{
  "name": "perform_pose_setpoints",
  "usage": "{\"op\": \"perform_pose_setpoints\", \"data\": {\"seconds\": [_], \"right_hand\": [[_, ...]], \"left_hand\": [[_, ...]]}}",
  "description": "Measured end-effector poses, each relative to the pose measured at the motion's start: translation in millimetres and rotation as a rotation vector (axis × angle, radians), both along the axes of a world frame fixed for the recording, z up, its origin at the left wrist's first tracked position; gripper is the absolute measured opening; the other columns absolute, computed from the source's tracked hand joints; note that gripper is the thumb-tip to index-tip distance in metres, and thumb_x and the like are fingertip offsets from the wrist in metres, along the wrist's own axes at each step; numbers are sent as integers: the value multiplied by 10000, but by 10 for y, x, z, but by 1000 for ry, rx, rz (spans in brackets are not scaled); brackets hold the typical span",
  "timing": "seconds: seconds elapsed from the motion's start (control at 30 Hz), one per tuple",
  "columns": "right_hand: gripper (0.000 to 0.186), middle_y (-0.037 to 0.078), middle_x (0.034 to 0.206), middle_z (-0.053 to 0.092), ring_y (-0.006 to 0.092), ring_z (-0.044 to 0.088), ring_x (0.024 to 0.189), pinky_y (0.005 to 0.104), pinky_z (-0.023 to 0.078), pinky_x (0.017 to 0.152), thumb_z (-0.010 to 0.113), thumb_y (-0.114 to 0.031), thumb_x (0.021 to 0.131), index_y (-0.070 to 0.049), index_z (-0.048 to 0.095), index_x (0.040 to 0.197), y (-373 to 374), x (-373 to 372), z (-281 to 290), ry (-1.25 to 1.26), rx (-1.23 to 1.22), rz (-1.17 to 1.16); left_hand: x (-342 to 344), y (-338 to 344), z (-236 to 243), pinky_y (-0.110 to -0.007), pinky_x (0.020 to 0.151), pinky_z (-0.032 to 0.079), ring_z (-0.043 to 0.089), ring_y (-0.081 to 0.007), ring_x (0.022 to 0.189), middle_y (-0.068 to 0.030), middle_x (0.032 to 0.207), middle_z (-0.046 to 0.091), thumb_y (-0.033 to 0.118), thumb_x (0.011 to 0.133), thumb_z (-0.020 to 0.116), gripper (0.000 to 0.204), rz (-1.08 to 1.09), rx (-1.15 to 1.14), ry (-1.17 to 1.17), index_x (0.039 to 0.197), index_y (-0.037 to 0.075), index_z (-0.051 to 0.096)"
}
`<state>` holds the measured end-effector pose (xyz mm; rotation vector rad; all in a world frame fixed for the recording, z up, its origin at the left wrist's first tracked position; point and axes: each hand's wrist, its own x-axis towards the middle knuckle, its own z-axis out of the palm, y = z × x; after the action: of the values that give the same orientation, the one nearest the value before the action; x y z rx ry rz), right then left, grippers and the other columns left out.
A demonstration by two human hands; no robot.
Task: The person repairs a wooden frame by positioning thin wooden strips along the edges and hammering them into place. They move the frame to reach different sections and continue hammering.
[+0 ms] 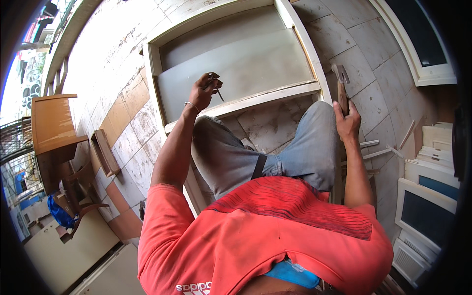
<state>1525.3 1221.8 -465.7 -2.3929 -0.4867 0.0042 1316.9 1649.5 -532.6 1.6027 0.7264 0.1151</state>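
The left hand (205,91) had its fingers pinched on one thin, dark rod (221,96), which slanted over one frosted pane (250,59). The right hand (348,123) had its fingers wrapped round the wooden handle of one hammer (342,93), its head pointing away, beside one white frame (275,98) around the pane. Tiled floor (376,93) spread beneath. White lettering (194,286) marked one red shirt (265,236).

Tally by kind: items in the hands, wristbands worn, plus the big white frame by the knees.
Hammer, in the right hand: 1
Thin dark piece, in the left hand, exact type unclear: 1
Wristband, on the left wrist: 1
White frame: 1
Total: 4
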Motion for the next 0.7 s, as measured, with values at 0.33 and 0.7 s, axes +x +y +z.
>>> {"op": "perform_pose_setpoints", "data": {"seconds": [0.33,0.7], "right_hand": [[414,166,826,704,292,692,757,374,538,728,716,-323,866,22,653,1086,1920,-593,268,271,336,529],[415,197,833,695,324,694,791,400,533,752,694,-350,873,7,653,1081,2395,-996,178,403,206,703]], "left_hand": [[-505,82,-159,-339,835,562,677,-190,978,-107,1025,707,131,1005,552,188,94,-13,49,1165,40,593],[-606,162,-231,-350,866,561,679,-195,985,-109,1018,705,140,1014,546,199,183,-33,-18,1177,34,586]]}}
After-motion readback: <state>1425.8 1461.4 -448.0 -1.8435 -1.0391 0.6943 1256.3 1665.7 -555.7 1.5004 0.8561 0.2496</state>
